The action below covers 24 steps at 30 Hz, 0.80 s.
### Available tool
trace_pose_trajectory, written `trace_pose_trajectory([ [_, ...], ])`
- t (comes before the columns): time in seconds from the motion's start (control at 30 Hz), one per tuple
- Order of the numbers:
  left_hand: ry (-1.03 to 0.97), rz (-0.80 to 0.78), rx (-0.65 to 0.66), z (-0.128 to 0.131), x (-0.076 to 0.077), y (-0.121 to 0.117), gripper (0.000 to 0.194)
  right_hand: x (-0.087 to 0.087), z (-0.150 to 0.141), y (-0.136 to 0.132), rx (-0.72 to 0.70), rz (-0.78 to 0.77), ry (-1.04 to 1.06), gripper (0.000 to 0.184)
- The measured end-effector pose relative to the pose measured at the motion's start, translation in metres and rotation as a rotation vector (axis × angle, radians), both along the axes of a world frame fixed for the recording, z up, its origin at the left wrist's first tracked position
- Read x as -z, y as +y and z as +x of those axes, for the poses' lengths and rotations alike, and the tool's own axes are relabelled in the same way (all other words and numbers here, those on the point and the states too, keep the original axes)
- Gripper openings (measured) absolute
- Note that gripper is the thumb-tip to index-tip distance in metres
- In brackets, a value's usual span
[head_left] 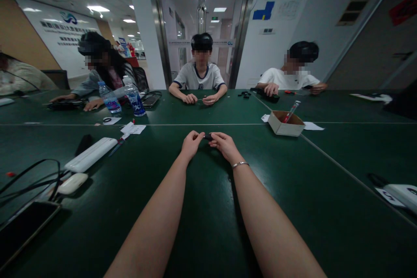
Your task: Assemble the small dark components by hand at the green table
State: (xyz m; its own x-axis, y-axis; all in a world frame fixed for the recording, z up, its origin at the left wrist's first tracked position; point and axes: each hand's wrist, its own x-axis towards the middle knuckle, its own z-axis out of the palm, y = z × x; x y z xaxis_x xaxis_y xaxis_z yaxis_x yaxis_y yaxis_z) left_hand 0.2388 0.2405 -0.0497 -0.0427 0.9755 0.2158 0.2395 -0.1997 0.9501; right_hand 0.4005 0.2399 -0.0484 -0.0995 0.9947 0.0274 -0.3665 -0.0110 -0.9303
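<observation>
Both my forearms reach out over the dark green table (202, 208). My left hand (191, 143) and my right hand (224, 144) meet at the middle, fingers pinched together on a small black part (208, 137) held between them. It is too small to name. A silver bracelet (240, 164) sits on my right wrist.
An open cardboard box (286, 123) with a red tool stands to the right. A white power strip (90, 154), white case (72, 183), cables and a phone (22, 230) lie left. Two water bottles (134, 100) stand far left. Three people sit across the table, handling small parts.
</observation>
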Motion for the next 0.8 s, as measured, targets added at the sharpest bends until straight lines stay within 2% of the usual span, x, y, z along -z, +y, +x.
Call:
trace_pose_trajectory([
  [0.17,-0.11,0.111,0.057,-0.0001,0.0037,0.0052,0.02,0.0017,0.0002,0.0011,0.018,0.009,0.015,0.029],
  [0.47,-0.178,0.095,0.089,-0.0029,0.0008,0.0043,0.03,0.004,0.0015,0.002,-0.006,0.026,0.028,0.028],
  [0.6,-0.126,0.021,0.045,-0.0022,-0.0006,0.0021,0.038,0.007,0.0013,0.0042,0.0,0.032,0.004,0.027],
  [0.8,0.064,-0.04,-0.023,-0.0054,0.0005,0.0019,0.046,0.0074,0.0021,0.0046,-0.037,0.05,-0.009,0.023],
])
